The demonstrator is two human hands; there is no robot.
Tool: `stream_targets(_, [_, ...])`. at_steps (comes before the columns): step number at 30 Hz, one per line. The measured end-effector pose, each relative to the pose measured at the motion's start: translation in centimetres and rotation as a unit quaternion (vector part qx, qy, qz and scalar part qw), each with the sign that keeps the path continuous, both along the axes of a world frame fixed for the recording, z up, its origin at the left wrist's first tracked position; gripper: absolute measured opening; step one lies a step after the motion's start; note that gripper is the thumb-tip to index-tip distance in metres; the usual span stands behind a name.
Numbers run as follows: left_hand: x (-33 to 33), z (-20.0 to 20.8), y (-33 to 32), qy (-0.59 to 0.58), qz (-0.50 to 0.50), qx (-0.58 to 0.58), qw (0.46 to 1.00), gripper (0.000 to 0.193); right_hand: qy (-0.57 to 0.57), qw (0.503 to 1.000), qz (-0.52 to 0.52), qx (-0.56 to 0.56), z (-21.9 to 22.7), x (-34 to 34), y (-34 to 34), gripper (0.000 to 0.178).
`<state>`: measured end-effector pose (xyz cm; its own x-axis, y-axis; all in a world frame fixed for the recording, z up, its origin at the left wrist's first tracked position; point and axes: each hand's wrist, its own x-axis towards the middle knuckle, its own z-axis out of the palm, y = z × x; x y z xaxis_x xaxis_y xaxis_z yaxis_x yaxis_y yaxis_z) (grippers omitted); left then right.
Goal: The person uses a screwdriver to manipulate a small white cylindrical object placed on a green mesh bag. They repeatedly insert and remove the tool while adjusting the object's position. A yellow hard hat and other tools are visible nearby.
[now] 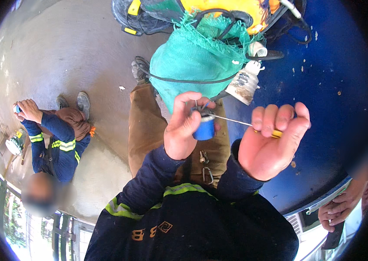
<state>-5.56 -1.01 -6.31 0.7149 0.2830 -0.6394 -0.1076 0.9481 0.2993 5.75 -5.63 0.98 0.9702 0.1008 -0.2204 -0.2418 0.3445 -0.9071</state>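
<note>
My left hand [182, 130] is closed round a small blue cylinder [204, 131] with a grey rim. Dark pieces that look like short wires stick up from its top, partly behind my fingers. My right hand [275, 138] grips the yellow handle [275, 133] of what looks like a thin screwdriver, its fingers curled over the handle. The slim metal shaft [235, 121] runs left to the rim of the cylinder; whether its tip is inside I cannot tell. Both hands are raised above my lap, where keys and a carabiner [208, 175] hang at my waist.
Ahead stands a green mesh sack [192, 65] tied with dark cord, beside a dirty white plastic bottle [243, 82] and a yellow-and-black bag [231, 6]. A blue surface [323, 87] spreads right, with another person's hands [342, 206]. Another person [60, 139] at left holds something blue.
</note>
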Motion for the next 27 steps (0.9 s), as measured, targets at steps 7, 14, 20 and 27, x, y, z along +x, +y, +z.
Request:
stream_targets(7, [-0.2, -1.5, -0.6, -0.038, -0.042, 0.03, 0.998, 0.064, 0.019, 1.0, 0.012, 0.016, -0.5, 0.8, -1.7, 0.036])
stream_targets(14, [-0.1, -2.3, -1.3, -0.091, -0.163, 0.232, 0.955, 0.037, 0.014, 0.987, 0.103, 0.119, 0.3, 0.3, -5.5, 0.048])
stream_targets(20, [0.3, -2.1, -3.3, -0.051, -0.07, 0.383, 0.92, 0.041, 0.009, 0.982, 0.088, 0.167, 0.0, -0.2, -5.3, 0.034])
stream_targets(27, [0.8, -0.4, -1.5, 0.09, -0.154, 0.181, 0.967, 0.04, -0.058, 0.981, 0.17, 0.069, -0.1, -1.4, -4.5, 0.017])
